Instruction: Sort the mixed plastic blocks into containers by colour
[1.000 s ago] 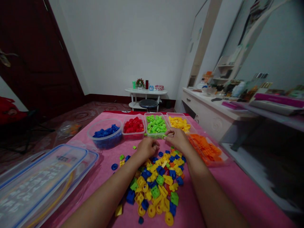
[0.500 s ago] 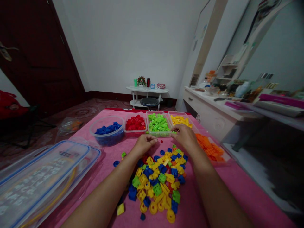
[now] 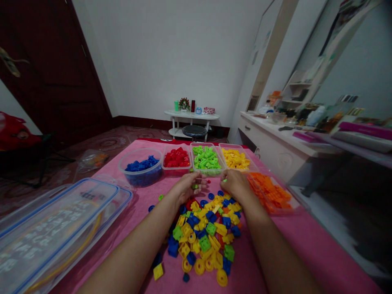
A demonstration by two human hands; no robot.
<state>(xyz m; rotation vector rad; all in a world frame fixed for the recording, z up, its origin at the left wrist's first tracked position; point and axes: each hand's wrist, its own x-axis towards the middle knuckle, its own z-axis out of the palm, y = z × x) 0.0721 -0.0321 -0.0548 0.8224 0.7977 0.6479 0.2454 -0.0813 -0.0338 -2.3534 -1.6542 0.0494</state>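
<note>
My left hand (image 3: 190, 187) is turned partly palm up beyond the loose pile, its fingers curled round a small green building block (image 3: 195, 186). Close to its fingertips is a tiny red piece (image 3: 208, 181). My right hand (image 3: 235, 182) is closed in front of the green and yellow tubs, and a bit of a green block (image 3: 225, 180) shows at its fingertips. Below both hands lies a mixed heap of yellow, blue, green, red and orange building blocks (image 3: 202, 234). Part of the heap's left side is hidden by my left forearm.
Along the far side stand tubs of blue (image 3: 142, 165), red (image 3: 177, 158), green (image 3: 207, 158) and yellow blocks (image 3: 235, 159). An orange-block tub (image 3: 271, 192) sits at the right. Clear lids with blue rims (image 3: 61, 228) lie at the left on the pink cloth (image 3: 137, 232).
My left hand has turned palm upward and its green block now shows. My right hand has drawn back from the green tub's front edge, toward me, with a green block.
</note>
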